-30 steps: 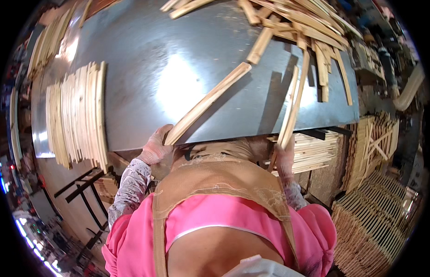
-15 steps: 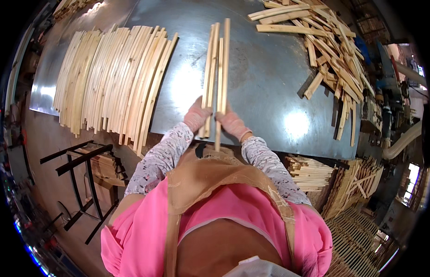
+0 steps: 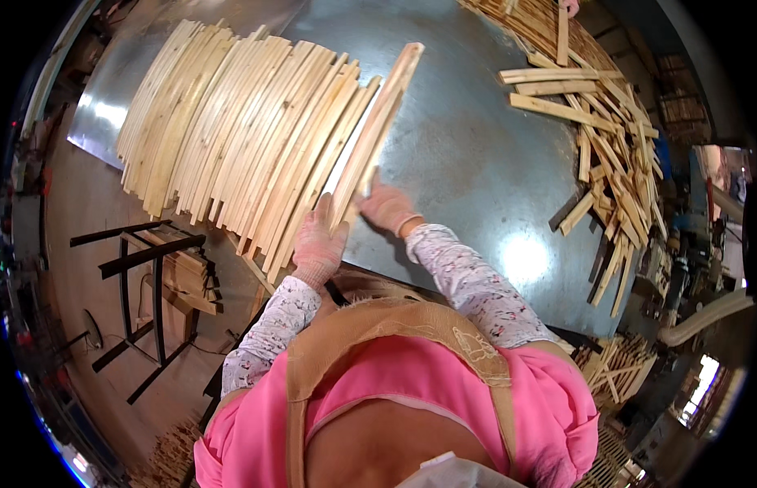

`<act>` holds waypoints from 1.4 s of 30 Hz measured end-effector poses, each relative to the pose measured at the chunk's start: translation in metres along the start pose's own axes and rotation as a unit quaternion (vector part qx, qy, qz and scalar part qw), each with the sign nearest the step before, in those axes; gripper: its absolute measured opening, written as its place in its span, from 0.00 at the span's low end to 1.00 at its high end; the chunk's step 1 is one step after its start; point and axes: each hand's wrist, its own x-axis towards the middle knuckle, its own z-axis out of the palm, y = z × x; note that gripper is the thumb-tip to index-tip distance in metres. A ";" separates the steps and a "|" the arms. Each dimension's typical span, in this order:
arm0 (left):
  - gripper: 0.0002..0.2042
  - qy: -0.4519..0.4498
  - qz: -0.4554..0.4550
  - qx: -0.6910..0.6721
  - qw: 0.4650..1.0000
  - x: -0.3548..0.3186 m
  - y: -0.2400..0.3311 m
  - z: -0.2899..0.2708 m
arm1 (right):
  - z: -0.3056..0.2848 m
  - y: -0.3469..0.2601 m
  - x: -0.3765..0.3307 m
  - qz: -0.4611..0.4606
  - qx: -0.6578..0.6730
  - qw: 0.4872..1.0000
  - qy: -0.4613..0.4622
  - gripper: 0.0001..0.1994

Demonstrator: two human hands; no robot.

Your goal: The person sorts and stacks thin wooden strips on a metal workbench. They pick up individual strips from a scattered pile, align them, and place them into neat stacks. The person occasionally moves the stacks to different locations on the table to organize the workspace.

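A small bunch of pale wooden strips [image 3: 377,130] slants up and away over the metal table, just right of a long row of similar strips [image 3: 240,122]. My left hand [image 3: 318,244], in a pinkish glove, grips the bunch's near end, the fingers on its left side and the thumb toward its right. My right hand [image 3: 387,209], gloved alike, is closed at the bunch's right side, lower down. Motion blurs its fingertips, and the strips partly hide them.
A jumbled heap of wood pieces [image 3: 610,154] lies at the table's right. Another person's hand [image 3: 569,7] shows at the top right, by a wood piece. A black metal frame [image 3: 155,285] stands on the floor at the left. The metal table [image 3: 468,163] reflects bright light.
Both hands have moved left with the strips, from mid-table to the row's right edge. The two separate pairs are now together and slanted. The view has shifted, and another person's hand has appeared.
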 end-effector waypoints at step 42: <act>0.33 0.266 0.012 0.349 0.898 0.219 -0.107 -0.157 | -0.153 0.361 -0.148 0.451 0.074 0.773 0.439 0.50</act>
